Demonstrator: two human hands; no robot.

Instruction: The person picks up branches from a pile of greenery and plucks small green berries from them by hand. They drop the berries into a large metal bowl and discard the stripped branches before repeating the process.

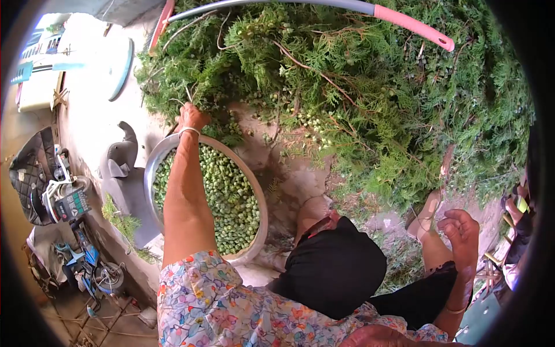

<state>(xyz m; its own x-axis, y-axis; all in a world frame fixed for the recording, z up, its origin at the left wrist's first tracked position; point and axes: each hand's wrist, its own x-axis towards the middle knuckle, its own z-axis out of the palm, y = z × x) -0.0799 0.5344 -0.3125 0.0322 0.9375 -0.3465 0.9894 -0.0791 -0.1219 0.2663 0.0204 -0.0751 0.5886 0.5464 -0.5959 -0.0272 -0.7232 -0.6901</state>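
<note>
My left hand (192,117), with a white bracelet at the wrist, reaches over the rim of a round metal basin (261,199). Its fingers are closed on an evergreen branch (189,94) at the near edge of the leafy pile. Small green cones (231,196) fill much of the basin under my forearm. On the other side, my right hand (461,228) is raised above my shin, its fingers loosely curled and apart, with nothing visible in them. Part of its palm is turned away.
A large heap of evergreen branches (393,110) spreads across the far side. Over it lies a grey pole with a pink handle (413,27). Left of the basin are a grey elephant-shaped object (122,159) and a blue toy motorcycle (89,260). Another person (523,231) is partly visible at the far right.
</note>
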